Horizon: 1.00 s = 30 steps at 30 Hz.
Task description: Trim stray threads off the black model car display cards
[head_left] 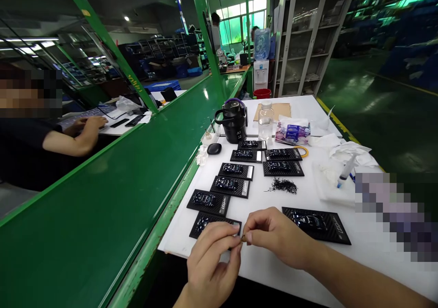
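Near the table's front edge, my left hand [212, 261] and my right hand [278, 238] meet, thumb and fingers of each pinched together. Between their fingertips is a tiny dark piece [243, 238], too small to name. Behind my left fingers, partly covered, lies a black base with a dark model car [201, 220] on it. Just beyond my right hand rests another model car [310, 221] on its patterned black base. Farther back is a loose pile of thin black bits [284, 185].
Several more model cars on bases, one a model car [204, 200], stand in two rows. Behind them are a black jug [234, 122], a clear bottle [266, 123] and a tissue pack [293, 131]. A syringe [346, 171] lies right. A green partition [143, 162] borders the left; a co-worker sits beyond.
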### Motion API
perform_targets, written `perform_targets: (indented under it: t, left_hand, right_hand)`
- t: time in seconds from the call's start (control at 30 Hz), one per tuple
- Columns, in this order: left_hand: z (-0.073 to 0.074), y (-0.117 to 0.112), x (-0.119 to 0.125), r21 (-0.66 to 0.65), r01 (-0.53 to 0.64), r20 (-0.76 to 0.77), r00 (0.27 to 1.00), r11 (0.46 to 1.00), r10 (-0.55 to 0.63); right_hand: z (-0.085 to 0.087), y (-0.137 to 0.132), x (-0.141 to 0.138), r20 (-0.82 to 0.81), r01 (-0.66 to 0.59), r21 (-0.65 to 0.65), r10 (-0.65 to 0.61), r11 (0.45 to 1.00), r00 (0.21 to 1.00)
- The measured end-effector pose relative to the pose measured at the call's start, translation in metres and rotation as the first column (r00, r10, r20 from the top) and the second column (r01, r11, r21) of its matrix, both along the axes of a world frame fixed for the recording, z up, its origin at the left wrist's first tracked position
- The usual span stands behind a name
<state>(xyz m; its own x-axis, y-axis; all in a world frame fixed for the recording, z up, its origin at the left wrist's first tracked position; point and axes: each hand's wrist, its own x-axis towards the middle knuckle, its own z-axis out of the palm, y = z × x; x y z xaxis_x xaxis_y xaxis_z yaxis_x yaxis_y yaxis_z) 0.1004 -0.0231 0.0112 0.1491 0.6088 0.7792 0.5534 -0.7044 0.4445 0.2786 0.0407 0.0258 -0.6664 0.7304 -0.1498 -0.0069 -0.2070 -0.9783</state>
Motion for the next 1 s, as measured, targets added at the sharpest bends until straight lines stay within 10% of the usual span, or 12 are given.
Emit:
perform_targets:
  t: [0.53,0.67,0.8,1.0]
  left_hand:
    - [-0.006,-0.018,-0.017,-0.041,0.125,-0.020,0.992,0.991,-0.126]
    - [-0.013,-0.021,-0.036,-0.044,0.022,-0.039,0.999,0.999,-0.024]
    - [-0.020,-0.016,-0.063,-0.083,-0.188,-0.105,0.978,0.979,0.179]
    - [-0.025,-0.006,-0.063,-0.091,-0.278,-0.199,0.946,0.956,0.256]
  right_hand:
    - [-0.008,-0.007,-0.007,-0.031,-0.224,-0.079,0.222,0.971,0.975]
    - [-0.001,-0.008,-0.002,0.139,-0.176,0.175,0.153,0.969,0.978]
    - [-0.006,-0.014,-0.005,0.290,-0.064,0.577,-0.130,0.814,0.948]
    - [-0.029,-0.030,-0.019,0.348,-0.168,0.782,-0.197,0.600,0.917]
